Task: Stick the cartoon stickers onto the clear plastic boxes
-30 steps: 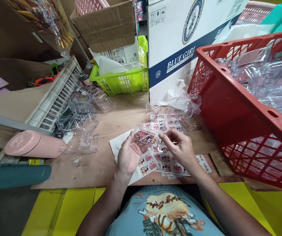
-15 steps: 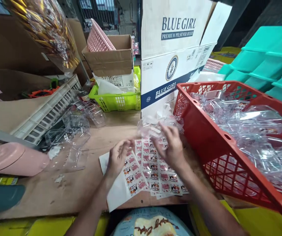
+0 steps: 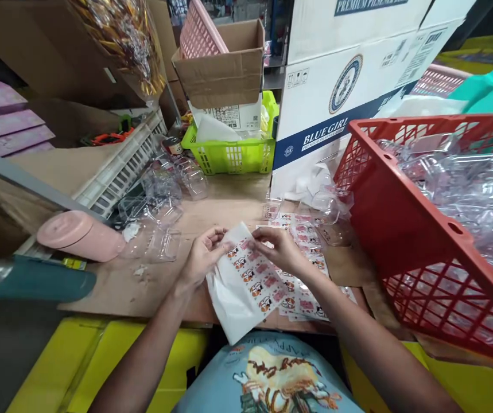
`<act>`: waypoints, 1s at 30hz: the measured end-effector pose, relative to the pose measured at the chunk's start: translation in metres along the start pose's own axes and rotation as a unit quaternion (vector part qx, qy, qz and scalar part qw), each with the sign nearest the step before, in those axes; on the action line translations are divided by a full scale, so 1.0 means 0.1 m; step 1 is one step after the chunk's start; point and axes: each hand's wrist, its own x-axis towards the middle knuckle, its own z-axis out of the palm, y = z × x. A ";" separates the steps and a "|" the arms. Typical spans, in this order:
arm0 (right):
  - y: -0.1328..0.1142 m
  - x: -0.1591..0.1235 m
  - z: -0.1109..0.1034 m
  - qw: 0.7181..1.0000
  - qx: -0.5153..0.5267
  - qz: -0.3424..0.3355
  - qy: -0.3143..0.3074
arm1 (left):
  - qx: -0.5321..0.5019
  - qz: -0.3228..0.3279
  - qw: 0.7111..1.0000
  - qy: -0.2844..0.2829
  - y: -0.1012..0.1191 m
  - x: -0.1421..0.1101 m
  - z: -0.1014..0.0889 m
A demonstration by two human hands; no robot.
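In the head view a sticker sheet (image 3: pixel 246 275) with pink and cartoon-animal labels and a bare white strip is lifted off the table at its far edge. My left hand (image 3: pixel 205 252) is closed on its upper left part, thumb on top. At the upper right edge my right hand (image 3: pixel 278 246) pinches the sheet between thumb and fingers. More sticker sheets (image 3: pixel 309 269) lie under and to the right of it. Just beyond them sit small clear plastic pieces (image 3: pixel 326 203), one with a label on it, beside crumpled white paper (image 3: pixel 313 182).
A red crate (image 3: pixel 427 229) of clear plastic containers (image 3: pixel 457 172) stands at the right. More clear containers (image 3: pixel 160 201) lie at the left, near a pink bottle (image 3: pixel 82 235) and a teal bottle (image 3: pixel 43 279). Behind are a lime-green basket (image 3: pixel 233 156) and a white carton (image 3: pixel 315 126).
Both hands were open and apart over the sheets; now they hold the left sheet and have raised its far edge. A clear piece near my right hand has been let go. The view has shifted.
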 end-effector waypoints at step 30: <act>-0.01 -0.18 0.13 0.986 -0.024 -0.049 0.155 | -0.120 -0.079 0.988 0.056 -0.18 -0.20 0.16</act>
